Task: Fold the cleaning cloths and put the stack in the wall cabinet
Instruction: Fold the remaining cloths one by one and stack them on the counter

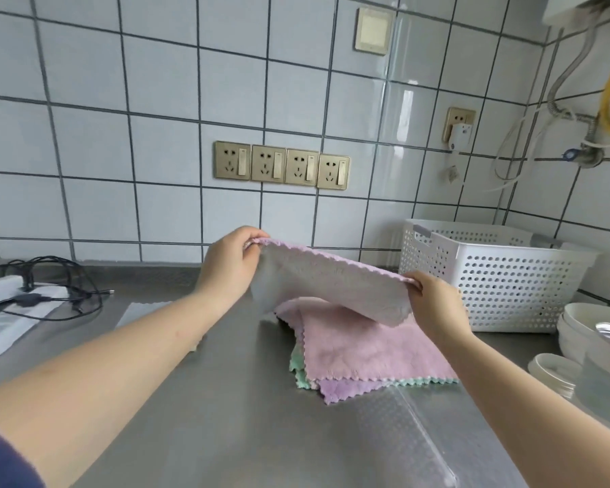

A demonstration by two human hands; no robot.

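A lilac cleaning cloth (328,281) with a grey underside is lifted above the steel counter (233,410). My left hand (228,265) pinches its far left corner and my right hand (435,304) pinches its right corner, so the cloth hangs stretched between them. Under it on the counter lies a loose pile of cloths (363,350): a pink one on top, a mint green one and a purple one showing at the edges. No wall cabinet is in view.
A white perforated basket (500,280) stands at the back right by the tiled wall. White bowls and lids (585,339) sit at the right edge. A power strip with black cables (32,294) lies at the left. Wall sockets (282,165) are above the counter.
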